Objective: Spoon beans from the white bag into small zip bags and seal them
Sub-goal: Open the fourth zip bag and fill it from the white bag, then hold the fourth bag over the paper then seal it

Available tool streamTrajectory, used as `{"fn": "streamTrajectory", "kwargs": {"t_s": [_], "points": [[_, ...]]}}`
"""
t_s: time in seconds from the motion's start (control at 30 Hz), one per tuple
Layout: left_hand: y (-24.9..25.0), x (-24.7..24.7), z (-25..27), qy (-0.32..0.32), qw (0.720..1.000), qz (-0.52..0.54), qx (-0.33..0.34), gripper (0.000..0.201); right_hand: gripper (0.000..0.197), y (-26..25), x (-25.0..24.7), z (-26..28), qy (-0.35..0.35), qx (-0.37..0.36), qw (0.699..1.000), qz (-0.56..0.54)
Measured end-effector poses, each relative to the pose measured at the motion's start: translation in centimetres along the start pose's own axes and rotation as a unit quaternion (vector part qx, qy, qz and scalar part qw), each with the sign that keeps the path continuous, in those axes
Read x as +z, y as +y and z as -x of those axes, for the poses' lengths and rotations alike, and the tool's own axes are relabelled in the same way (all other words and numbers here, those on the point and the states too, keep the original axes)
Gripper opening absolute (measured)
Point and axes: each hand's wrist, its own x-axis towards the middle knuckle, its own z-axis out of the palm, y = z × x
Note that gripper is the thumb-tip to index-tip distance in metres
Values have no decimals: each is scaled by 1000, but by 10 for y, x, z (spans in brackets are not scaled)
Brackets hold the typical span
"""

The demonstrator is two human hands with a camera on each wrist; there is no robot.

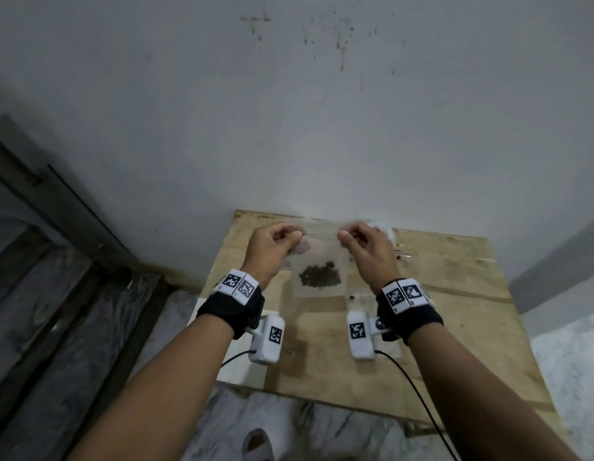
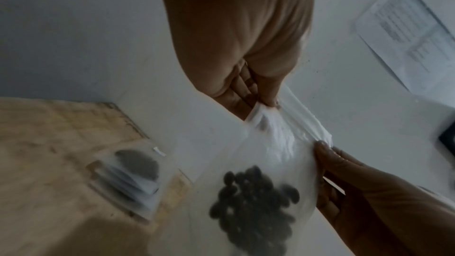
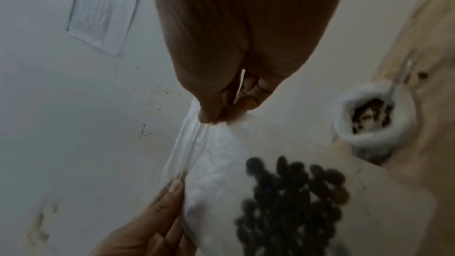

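Observation:
I hold a small clear zip bag [image 1: 317,257] up above the wooden board, its top strip stretched between both hands. Dark beans [image 1: 320,277] lie heaped in its lower half. My left hand [image 1: 296,236] pinches the top left corner, and my right hand [image 1: 345,235] pinches the top right corner. In the left wrist view the left fingertips [image 2: 264,102] grip the zip strip [image 2: 302,122]. In the right wrist view the right fingertips [image 3: 209,118] pinch the same strip. The white bag [image 3: 344,122] stands open on the board at the right, beans inside and a spoon handle [image 3: 399,77] sticking out. Whether the zip is closed I cannot tell.
A stack of small zip bags [image 2: 133,172], the top one with dark beans inside, lies on the wooden board [image 1: 438,327] to the left. A grey wall [image 1: 322,128] rises right behind the board, with a paper sheet [image 2: 406,32] on it. Marble floor and a sandalled foot [image 1: 257,444] show below.

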Motion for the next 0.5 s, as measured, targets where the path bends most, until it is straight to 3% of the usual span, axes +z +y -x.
{"fn": "streamTrajectory", "kwargs": {"t_s": [0.17,0.4,0.5], "points": [[-23,-29,20,111,993,35,-1,7,7,-7,39,9,-33,26,997,-69],[-38,-96,24,153,985,75,3,2,18,-11,115,15,-41,88,987,-128],[-46,-134,19,179,982,68,5,6,12,-14,156,21,-47,110,985,-127]]}}
